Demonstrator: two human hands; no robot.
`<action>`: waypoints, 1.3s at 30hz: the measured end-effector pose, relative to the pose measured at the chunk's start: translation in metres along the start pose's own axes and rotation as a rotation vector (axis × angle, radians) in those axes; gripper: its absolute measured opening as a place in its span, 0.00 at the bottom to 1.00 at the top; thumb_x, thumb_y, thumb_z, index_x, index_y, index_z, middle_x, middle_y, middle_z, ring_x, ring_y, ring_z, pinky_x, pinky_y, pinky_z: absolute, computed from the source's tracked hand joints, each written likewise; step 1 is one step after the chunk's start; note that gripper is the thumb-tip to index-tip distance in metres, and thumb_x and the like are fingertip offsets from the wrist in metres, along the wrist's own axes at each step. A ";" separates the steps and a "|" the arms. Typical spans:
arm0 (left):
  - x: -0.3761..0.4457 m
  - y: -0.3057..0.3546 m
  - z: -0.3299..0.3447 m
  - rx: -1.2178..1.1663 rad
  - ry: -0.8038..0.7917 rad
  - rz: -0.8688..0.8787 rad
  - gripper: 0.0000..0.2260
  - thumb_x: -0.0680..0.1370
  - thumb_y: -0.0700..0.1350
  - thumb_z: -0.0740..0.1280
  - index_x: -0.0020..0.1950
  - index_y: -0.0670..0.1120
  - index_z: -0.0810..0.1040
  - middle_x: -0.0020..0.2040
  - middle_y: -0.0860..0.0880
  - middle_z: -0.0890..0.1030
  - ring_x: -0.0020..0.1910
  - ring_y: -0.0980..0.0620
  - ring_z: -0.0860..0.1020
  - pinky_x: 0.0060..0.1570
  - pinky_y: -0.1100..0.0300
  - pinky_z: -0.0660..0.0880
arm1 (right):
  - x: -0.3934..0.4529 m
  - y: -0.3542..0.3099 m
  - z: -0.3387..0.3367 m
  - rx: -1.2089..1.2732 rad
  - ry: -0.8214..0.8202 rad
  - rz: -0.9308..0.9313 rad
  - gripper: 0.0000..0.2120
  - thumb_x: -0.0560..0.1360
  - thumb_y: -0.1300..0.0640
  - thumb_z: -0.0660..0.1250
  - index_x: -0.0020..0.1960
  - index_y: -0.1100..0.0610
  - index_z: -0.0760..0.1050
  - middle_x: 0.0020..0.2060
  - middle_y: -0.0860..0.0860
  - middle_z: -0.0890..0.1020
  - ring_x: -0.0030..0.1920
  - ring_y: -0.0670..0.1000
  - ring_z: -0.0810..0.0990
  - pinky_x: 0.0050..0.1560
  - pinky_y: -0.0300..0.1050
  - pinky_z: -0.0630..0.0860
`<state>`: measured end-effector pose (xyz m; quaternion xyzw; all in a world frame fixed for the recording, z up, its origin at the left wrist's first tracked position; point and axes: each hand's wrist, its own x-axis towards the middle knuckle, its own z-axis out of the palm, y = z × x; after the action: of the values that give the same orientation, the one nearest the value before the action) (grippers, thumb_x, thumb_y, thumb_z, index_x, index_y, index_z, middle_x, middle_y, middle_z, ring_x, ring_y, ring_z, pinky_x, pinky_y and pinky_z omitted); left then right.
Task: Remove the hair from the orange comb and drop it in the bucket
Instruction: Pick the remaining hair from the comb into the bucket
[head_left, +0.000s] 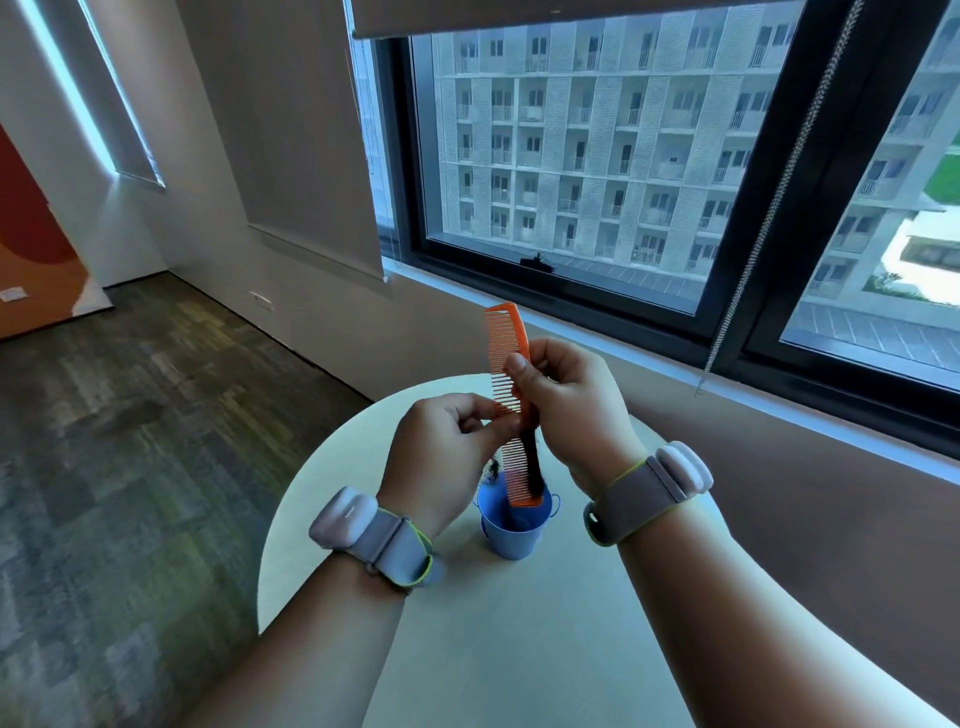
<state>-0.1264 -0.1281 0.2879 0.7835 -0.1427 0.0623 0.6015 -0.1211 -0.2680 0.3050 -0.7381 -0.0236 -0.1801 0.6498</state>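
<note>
The right hand (563, 410) holds the orange comb (511, 400) upright in its grip above the blue bucket (514, 525); the left hand (447, 452) pinches dark hair (532, 462) at its teeth.

A round pale table (519, 649) fills the lower centre. Patterned grey carpet (130, 441) spreads lower left. A black-framed window (727, 291), upper right, shows an apartment block (597, 145) in daylight.

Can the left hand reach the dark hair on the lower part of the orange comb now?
Probably yes. The left hand already pinches at the comb teeth, just above the hair, with nothing between them.
</note>
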 end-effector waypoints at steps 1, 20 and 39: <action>0.001 -0.001 0.000 0.058 0.020 0.025 0.06 0.73 0.49 0.75 0.39 0.49 0.84 0.23 0.56 0.70 0.26 0.57 0.66 0.31 0.60 0.61 | 0.001 0.001 -0.001 -0.032 0.000 -0.007 0.11 0.72 0.48 0.67 0.42 0.56 0.80 0.32 0.49 0.77 0.34 0.51 0.73 0.38 0.51 0.70; -0.010 -0.003 0.006 -0.912 0.032 -0.404 0.11 0.82 0.44 0.61 0.41 0.50 0.76 0.36 0.49 0.77 0.33 0.51 0.77 0.31 0.61 0.73 | -0.012 -0.004 -0.001 0.679 -0.193 0.193 0.09 0.81 0.61 0.59 0.45 0.62 0.74 0.34 0.56 0.78 0.34 0.54 0.75 0.42 0.49 0.74; -0.019 -0.003 -0.011 0.442 0.284 0.303 0.15 0.74 0.62 0.70 0.44 0.52 0.75 0.40 0.54 0.74 0.38 0.54 0.72 0.39 0.56 0.71 | -0.013 -0.001 0.001 0.196 0.023 0.133 0.09 0.77 0.61 0.70 0.47 0.68 0.79 0.36 0.64 0.82 0.31 0.55 0.79 0.32 0.49 0.79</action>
<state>-0.1432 -0.1136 0.2831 0.8487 -0.1552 0.2899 0.4142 -0.1337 -0.2642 0.3020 -0.6689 0.0155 -0.1421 0.7295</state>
